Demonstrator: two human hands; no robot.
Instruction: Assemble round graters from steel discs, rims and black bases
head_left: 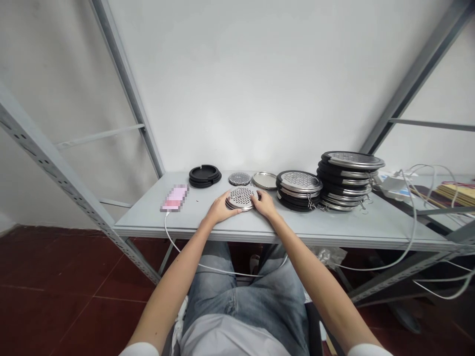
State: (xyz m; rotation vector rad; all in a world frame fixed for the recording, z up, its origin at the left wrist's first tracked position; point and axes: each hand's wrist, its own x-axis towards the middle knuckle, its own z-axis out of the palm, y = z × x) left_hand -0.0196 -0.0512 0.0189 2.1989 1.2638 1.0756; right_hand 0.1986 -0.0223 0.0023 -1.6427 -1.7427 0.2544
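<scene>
Between my hands, near the front edge of the grey table (pixel 189 217), is a round perforated metal plate (pixel 242 195) with a shiny rim. My left hand (pixel 221 209) is curled against its left side, the thumb at the front edge. From the right, my right hand (pixel 265 203) grips the rim, with its thumb on the top. Just behind lie a smaller perforated disc (pixel 239 178) and a plain round metal ring or lid (pixel 264 180). Whether the plate rests on the table or on other parts beneath it, I cannot tell.
Stacked black rings (pixel 205 176) stand at the back left, near a phone (pixel 174 198) with a white cable. On the right are a shorter stack (pixel 299 190) and a taller stack (pixel 345 180) of black-and-metal round pieces. Metal shelf posts (pixel 126 84) frame the table.
</scene>
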